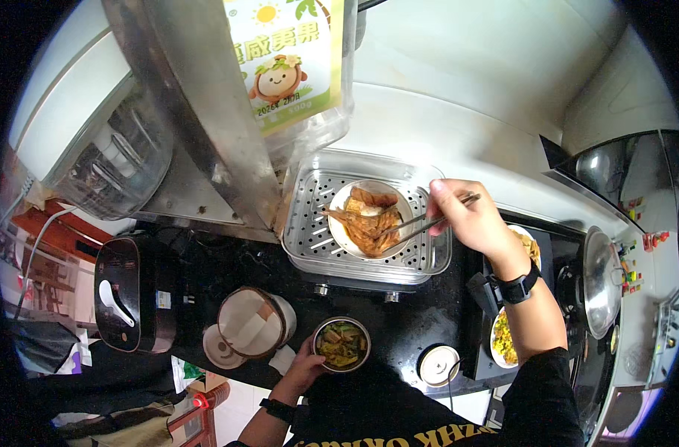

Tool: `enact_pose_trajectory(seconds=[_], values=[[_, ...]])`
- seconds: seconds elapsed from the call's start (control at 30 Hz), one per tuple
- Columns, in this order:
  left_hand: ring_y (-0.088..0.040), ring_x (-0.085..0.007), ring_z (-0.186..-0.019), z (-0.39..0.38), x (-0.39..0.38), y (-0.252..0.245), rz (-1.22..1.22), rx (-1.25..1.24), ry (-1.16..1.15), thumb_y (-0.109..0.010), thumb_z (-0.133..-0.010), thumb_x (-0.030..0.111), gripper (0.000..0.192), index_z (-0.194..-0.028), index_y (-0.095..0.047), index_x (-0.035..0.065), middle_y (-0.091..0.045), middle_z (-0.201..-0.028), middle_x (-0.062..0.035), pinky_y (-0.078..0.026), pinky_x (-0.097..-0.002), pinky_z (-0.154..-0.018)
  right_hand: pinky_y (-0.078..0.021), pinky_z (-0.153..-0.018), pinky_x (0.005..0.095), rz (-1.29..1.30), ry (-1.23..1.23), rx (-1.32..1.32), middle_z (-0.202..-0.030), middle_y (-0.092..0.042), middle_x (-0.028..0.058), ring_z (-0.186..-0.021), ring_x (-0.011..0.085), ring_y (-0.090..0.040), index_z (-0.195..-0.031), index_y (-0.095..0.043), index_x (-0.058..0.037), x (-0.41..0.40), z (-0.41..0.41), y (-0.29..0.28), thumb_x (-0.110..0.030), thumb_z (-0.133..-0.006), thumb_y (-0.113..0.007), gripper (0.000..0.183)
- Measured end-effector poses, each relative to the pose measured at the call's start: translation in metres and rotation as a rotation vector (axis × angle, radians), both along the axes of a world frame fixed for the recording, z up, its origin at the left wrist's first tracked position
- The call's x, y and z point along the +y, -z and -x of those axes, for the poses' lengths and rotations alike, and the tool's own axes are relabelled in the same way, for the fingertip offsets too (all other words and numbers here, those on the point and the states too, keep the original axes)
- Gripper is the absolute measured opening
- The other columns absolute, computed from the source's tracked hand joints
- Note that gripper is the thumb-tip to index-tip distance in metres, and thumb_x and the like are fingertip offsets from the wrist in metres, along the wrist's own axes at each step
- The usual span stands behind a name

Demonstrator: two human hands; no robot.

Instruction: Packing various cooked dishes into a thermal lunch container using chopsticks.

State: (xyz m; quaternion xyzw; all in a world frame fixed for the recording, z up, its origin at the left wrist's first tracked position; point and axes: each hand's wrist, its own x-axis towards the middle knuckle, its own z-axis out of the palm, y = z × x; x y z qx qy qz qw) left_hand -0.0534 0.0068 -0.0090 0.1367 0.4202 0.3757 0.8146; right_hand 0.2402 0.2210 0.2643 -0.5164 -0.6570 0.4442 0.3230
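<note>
My right hand (459, 215) holds a pair of chopsticks (415, 222), whose tips touch browned pieces of food (367, 229), which look like meat or fish. They lie on a round white plate (339, 240) inside a rectangular steamer with a perforated metal tray (303, 223). A yellowish piece is also on that plate. Nearer my body, my left hand (307, 357) grips the left side of a round metal bowl (342, 343) filled with cooked greens and other pieces. The bowl is upright, below the steamer's front knobs.
A black rice cooker (119, 293) with a white spoon on it stands left, beside a lidded canister (250, 321). On the right are a round white disc (439, 366) with a cord, plates of food (504, 341), and a metal wok lid (599, 282). A metal shelf (205, 112) overhangs the upper left.
</note>
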Motion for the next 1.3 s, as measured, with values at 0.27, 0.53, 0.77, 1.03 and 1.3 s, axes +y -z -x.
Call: enact_pose_trajectory(seconds=[0.27, 0.53, 0.77, 1.03, 1.3], values=[[-0.045, -0.0280, -0.123, -0.001, 0.000, -0.002, -0.016, 0.006, 0.017, -0.062, -0.074, 0.011, 0.077, -0.141, -0.025, 0.0055, -0.043, -0.133, -0.0131, -0.042, -0.0459, -0.100, -0.0470, -0.056, 0.0300, -0.196, -0.102, -0.205, -0.060, -0.060, 0.0106, -0.055, 0.0130, -0.057, -0.078, -0.063, 0.0037, 0.002, 0.017, 0.019, -0.029, -0.095, -0.054, 0.038], [-0.045, -0.0281, -0.123, -0.003, -0.002, 0.008, -0.003, 0.017, 0.012, -0.063, -0.075, 0.012, 0.077, -0.142, -0.024, 0.0057, -0.043, -0.133, -0.0131, -0.043, -0.0452, -0.099, -0.0460, -0.052, 0.0264, 0.026, -0.119, -0.144, -0.062, -0.059, 0.0053, -0.052, 0.0099, -0.058, -0.088, -0.064, 0.0029, 0.017, 0.021, 0.032, -0.030, -0.097, -0.050, 0.037], [-0.048, -0.0293, -0.120, -0.003, -0.001, 0.002, -0.004, 0.033, 0.017, -0.063, -0.074, 0.012, 0.077, -0.141, -0.025, 0.0049, -0.044, -0.132, -0.0143, -0.047, -0.0459, -0.095, -0.0556, -0.041, 0.0343, 0.275, 0.262, 0.069, -0.058, -0.054, 0.0130, -0.046, 0.0253, -0.063, -0.073, -0.045, 0.0001, 0.052, 0.004, 0.054, -0.041, -0.099, -0.039, 0.049], [-0.050, -0.0295, -0.118, 0.001, -0.003, 0.010, -0.039, -0.012, -0.033, -0.062, -0.075, 0.011, 0.073, -0.140, -0.028, 0.0062, -0.046, -0.130, -0.0137, -0.050, -0.0466, -0.091, -0.0571, -0.043, 0.0381, 0.373, 0.333, 0.282, -0.059, -0.048, 0.0125, -0.047, 0.0309, -0.062, -0.082, -0.042, 0.0008, 0.061, -0.021, 0.063, -0.040, -0.100, -0.035, 0.045], [-0.051, -0.0291, -0.116, 0.001, -0.001, 0.007, -0.051, -0.007, -0.024, -0.063, -0.075, 0.010, 0.072, -0.139, -0.029, 0.0072, -0.046, -0.129, -0.0127, -0.051, -0.0464, -0.089, -0.0575, -0.045, 0.0409, 0.428, 0.363, 0.321, -0.057, -0.045, 0.0104, -0.047, 0.0317, -0.061, -0.084, -0.042, 0.0006, 0.062, -0.027, 0.065, -0.039, -0.100, -0.034, 0.044]])
